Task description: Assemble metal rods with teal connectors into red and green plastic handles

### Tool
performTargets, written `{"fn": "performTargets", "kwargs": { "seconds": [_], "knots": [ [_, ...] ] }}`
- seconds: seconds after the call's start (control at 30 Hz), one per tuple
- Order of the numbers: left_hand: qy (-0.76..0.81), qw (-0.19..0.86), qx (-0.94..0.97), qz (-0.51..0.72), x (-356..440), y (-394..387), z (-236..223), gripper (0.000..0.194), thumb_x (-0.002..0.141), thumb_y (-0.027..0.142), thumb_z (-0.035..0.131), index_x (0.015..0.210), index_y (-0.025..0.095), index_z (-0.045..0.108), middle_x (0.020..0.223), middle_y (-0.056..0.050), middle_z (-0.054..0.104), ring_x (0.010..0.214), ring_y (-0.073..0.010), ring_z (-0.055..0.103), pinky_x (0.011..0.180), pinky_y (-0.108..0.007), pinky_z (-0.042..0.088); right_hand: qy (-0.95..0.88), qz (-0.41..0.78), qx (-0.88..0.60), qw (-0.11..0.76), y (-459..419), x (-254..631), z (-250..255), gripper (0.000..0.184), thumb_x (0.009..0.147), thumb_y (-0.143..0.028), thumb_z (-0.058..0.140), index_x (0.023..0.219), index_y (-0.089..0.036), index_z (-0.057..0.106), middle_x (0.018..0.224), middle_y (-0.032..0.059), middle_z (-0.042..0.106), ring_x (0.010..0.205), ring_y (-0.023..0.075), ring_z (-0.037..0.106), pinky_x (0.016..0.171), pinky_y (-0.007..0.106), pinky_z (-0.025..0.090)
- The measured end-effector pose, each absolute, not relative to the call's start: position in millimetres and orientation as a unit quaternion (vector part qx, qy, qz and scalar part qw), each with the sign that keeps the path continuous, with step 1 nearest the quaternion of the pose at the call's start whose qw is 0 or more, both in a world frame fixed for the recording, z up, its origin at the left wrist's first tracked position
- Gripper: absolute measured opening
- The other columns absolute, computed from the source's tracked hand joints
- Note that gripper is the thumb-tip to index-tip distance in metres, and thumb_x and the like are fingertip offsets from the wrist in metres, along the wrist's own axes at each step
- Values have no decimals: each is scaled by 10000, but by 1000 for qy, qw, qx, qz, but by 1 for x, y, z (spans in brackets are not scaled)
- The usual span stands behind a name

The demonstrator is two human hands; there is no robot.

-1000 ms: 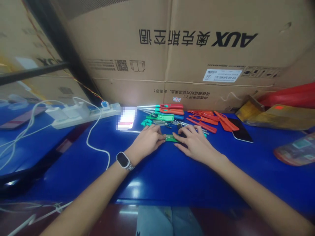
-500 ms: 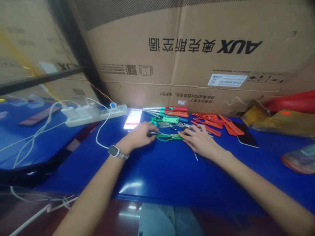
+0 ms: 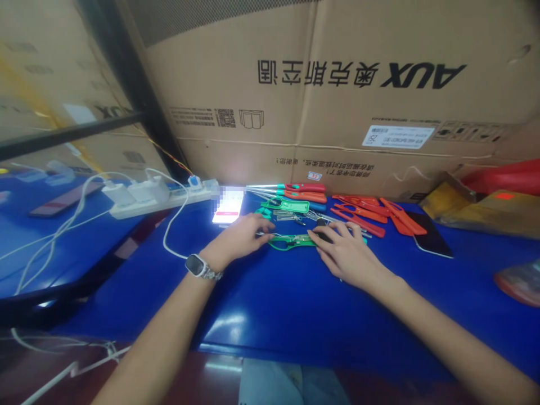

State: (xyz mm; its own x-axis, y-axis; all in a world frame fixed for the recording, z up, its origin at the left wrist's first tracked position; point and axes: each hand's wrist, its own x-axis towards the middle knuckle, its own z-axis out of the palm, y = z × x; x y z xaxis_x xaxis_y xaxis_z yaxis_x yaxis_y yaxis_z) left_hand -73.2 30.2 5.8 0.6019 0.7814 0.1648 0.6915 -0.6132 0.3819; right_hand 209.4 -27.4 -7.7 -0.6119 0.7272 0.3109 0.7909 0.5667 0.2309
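Observation:
On the blue table an opened green lighter casing point(image 3: 301, 241) lies between my hands, with thin wires and small parts inside. My left hand point(image 3: 240, 239) is closed in a pinch on a thin metal rod point(image 3: 265, 233) at the casing's left end. My right hand point(image 3: 348, 256) grips the right part of the casing, its fingers bent over it and hiding much of that end. Behind lie another green casing half point(image 3: 293, 206), small metal parts point(image 3: 287, 216), and long-nosed lighters, one red point(image 3: 304, 187) and one orange point(image 3: 306, 196).
Orange-red casing halves point(image 3: 363, 211) lie right of the lighters, beside a dark phone point(image 3: 432, 239). A lit phone point(image 3: 228, 205) stands behind my left hand near a white power strip point(image 3: 164, 198). A large cardboard sheet point(image 3: 236, 67) walls off the back.
My right hand has shifted slightly right and down along the casing. The thin white stick that showed below it is out of sight. The left hand keeps its pinch; the view has shifted slightly.

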Motion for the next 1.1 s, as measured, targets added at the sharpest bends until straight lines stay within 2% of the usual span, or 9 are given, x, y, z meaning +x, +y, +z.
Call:
{"fn": "performTargets", "kwargs": {
  "seconds": [0.13, 0.23, 0.37, 0.47, 0.57, 0.73, 0.93, 1.1],
  "knots": [
    [406, 147, 890, 150, -70, 31, 4, 216, 927, 308, 605, 1052, 182, 728, 1001, -82, 651, 872, -200, 636, 797, -319, 500, -880, -151, -437, 113, -33, 207, -6, 428, 986, -375, 479, 1345, -175, 598, 1284, 133, 630, 1118, 322, 506, 928, 494, 317],
    [405, 143, 890, 153, -67, 31, 3, 165, 915, 283, 625, 998, 179, 721, 977, -68, 639, 824, -188, 628, 755, -305, 487, -877, -119, -441, 151, -31, 198, -1, 436, 966, -405, 523, 1331, -182, 605, 1265, 129, 635, 1135, 318, 509, 947, 501, 312],
    [396, 149, 890, 171, -63, 32, 0, 95, 900, 248, 643, 930, 172, 690, 926, -51, 639, 808, -181, 614, 742, -297, 472, -881, -36, -430, 193, -15, 174, 3, 333, 957, -358, 564, 1236, -201, 657, 1169, 98, 676, 1116, 283, 535, 941, 471, 320],
    [403, 173, 879, 188, -62, 34, -2, 76, 888, 242, 655, 872, 168, 655, 857, -37, 648, 776, -175, 604, 706, -283, 456, -885, 31, -423, 193, 2, 158, -1, 215, 939, -335, 608, 1087, -212, 704, 1016, 65, 711, 1026, 262, 573, 893, 448, 330],
    [417, 215, 860, 199, -62, 34, -4, 83, 895, 244, 641, 868, 166, 632, 828, -27, 659, 734, -162, 602, 672, -270, 445, -867, 89, -433, 232, 13, 152, -10, 85, 924, -266, 636, 939, -220, 706, 955, 30, 710, 972, 221, 601, 870, 408, 335],
    [412, 248, 851, 210, -63, 33, -3, 103, 923, 243, 601, 861, 166, 632, 791, -18, 671, 697, -145, 608, 655, -254, 438, -864, 88, -418, 265, 12, 154, -18, 83, 928, -200, 618, 887, -202, 691, 920, 35, 695, 931, 205, 605, 826, 363, 370],
    [393, 203, 874, 201, -66, 31, 4, 113, 861, 113, 629, 783, 165, 693, 793, -29, 663, 709, -143, 596, 674, -249, 435, -869, 78, -413, 262, 9, 152, -18, 118, 937, -190, 592, 883, -200, 697, 909, 50, 681, 892, 200, 595, 776, 337, 400],
    [395, 191, 880, 184, -67, 29, 10, 116, 843, 94, 615, 776, 158, 684, 787, -34, 656, 699, -146, 585, 666, -253, 441, -862, 89, -420, 270, 9, 152, -18, 113, 926, -179, 599, 848, -196, 678, 910, 41, 683, 887, 191, 594, 768, 329, 392]
  ]
}}
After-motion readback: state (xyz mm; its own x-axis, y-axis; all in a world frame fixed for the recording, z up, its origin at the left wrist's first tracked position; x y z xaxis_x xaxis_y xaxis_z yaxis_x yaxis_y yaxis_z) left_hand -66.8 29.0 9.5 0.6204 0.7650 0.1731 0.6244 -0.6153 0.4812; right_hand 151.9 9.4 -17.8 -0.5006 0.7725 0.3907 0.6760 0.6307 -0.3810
